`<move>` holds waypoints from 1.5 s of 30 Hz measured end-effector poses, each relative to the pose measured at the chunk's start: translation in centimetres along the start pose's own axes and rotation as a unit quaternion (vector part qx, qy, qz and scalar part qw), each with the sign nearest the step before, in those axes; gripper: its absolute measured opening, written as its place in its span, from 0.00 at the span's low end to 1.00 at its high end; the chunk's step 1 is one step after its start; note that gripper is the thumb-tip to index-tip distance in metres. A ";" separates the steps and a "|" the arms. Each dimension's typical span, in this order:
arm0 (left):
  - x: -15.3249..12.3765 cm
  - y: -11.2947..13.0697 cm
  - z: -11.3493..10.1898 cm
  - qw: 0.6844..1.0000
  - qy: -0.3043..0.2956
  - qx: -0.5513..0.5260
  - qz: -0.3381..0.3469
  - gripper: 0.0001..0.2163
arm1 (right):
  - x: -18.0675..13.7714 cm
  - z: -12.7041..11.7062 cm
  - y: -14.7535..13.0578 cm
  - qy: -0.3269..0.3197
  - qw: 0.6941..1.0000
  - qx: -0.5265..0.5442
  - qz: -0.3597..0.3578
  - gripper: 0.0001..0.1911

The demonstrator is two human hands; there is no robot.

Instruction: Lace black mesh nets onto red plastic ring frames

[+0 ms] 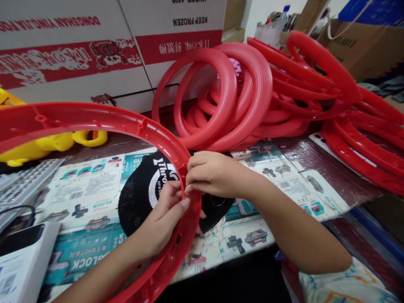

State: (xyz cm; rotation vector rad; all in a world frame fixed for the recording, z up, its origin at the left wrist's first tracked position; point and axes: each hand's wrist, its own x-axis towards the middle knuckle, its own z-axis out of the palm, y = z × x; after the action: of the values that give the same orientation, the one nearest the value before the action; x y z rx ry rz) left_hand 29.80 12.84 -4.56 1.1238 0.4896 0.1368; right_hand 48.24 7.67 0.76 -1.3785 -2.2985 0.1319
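A large red plastic ring (104, 120) with small holes along its inner face tilts up in front of me. My left hand (166, 214) grips its right-hand rim from inside, thumb pressed on the edge. My right hand (210, 172) pinches the same rim just above, fingers curled over it. Under the ring lies a black mesh cap (142, 193) with white lettering.
A heap of red rings (252, 90) leans against white cartons (94, 46) and spreads to the right (362, 143). Yellow plastic parts (47, 143) lie at the left. Printed toy-gun sheets (88, 185) cover the table. A white box (25, 261) sits at the near left.
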 end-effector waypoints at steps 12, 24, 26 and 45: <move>0.9 0.5 0.3 0.996 0.067 -0.049 -0.033 0.24 | 0.1 1.2 -0.6 -0.021 0.991 -0.089 0.097 0.08; 0.0 0.7 1.2 0.997 0.066 0.012 -0.028 0.31 | -0.1 0.2 -0.9 -0.031 0.990 -0.137 0.021 0.09; -0.1 0.7 1.2 0.998 0.055 0.026 -0.031 0.30 | -0.1 0.5 -0.8 -0.025 0.991 -0.132 0.014 0.09; -0.4 -0.7 0.3 0.997 0.056 0.053 -0.016 0.20 | 0.4 0.2 -1.8 -0.042 0.984 -0.023 0.174 0.11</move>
State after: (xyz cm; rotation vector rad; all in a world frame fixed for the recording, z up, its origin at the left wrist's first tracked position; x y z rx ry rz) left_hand 29.47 12.18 -4.97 1.2154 0.6200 0.1469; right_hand 46.52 7.14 1.25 -1.8212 -2.1160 0.2513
